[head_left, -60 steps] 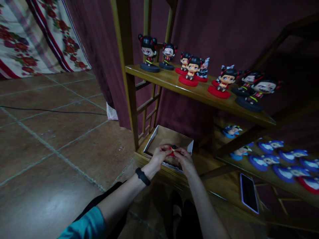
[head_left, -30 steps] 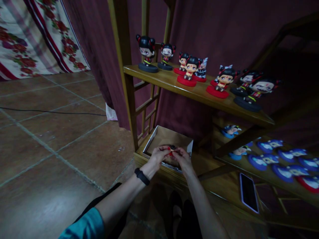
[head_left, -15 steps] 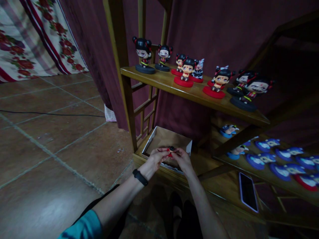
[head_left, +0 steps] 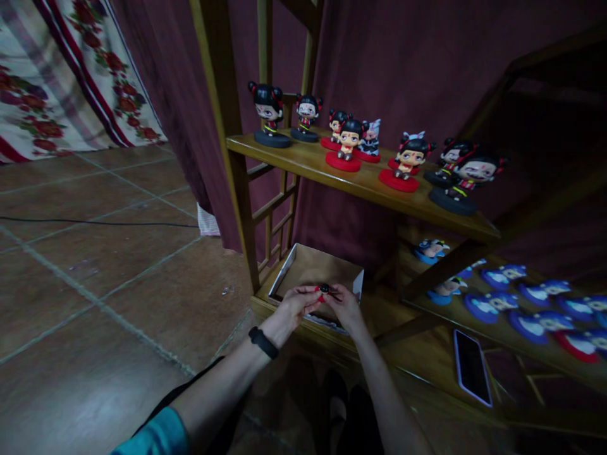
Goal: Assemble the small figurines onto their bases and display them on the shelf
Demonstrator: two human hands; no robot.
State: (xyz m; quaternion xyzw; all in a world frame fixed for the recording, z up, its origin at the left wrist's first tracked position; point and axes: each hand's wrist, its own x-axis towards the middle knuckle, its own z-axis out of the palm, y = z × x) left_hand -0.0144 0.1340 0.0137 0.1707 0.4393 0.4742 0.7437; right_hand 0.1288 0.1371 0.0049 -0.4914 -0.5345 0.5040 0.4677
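Between both hands, over a shallow cardboard box, is a small figurine with black hair and red parts. My left hand pinches it from the left, a dark band on that wrist. From the other side, the fingers of my right hand are closed on its right edge. Fingers cover much of the figurine, so its face and body are hard to make out. The box lies on the low shelf of a wooden stand, its white-edged walls partly behind my hands.
On the upper wooden shelf stand several black-haired figurines on red or dark round bases. Lower right, another shelf bears several blue-based figurines. A phone lies below them. A black cable crosses the tiled floor at left.
The figurine has tipped in my fingers, so more of its black hair top shows. Both hands stay on it over the box. The view has shifted slightly.
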